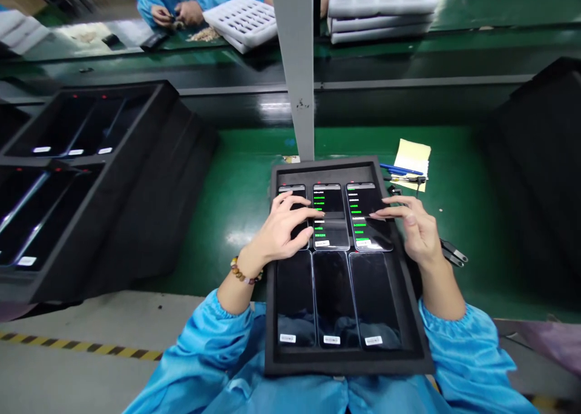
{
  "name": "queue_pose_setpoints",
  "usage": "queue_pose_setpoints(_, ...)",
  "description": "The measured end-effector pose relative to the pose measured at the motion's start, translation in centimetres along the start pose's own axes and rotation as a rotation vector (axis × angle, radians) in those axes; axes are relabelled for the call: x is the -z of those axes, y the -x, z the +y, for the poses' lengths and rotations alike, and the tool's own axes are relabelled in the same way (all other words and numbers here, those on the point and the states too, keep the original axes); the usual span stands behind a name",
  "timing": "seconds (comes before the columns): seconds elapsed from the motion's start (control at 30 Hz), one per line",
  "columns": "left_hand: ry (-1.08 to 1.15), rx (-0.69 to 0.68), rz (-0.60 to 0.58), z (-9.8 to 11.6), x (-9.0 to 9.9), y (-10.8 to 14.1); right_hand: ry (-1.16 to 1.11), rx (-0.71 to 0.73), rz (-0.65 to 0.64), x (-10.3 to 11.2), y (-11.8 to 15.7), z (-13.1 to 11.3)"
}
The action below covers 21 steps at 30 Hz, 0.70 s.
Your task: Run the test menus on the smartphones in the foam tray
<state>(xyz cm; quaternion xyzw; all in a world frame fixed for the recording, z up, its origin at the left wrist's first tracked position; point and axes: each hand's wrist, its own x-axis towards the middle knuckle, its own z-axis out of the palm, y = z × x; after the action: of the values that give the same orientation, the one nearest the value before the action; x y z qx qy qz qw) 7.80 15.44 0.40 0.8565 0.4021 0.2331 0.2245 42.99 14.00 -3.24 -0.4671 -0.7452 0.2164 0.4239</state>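
resting on the black tray [411,293], both hands, left hand [278,231] and right hand [415,229], spread fingers to tap lit phones [330,215] in its far row

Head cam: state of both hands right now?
Left hand: open, holding nothing, fingers spread over the top-left phone.
Right hand: open, holding nothing, fingertips touching the top-right phone.
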Motion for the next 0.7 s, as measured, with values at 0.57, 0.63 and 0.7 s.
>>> queue_pose_setpoints(0.57,-0.053,0.227,0.387,-2.0,1.0,2.0,-0.018,0.000,0.010,-0.1,0.0,0.0)
queue_pose_setpoints(0.63,-0.054,0.222,0.375,-2.1,1.0,2.0,0.033,0.001,-0.055,-0.1,-0.4,-0.9)
queue_pose_setpoints(0.7,-0.052,0.217,0.369,-2.2,1.0,2.0,0.086,0.026,-0.161,-0.2,-1.0,-2.1)
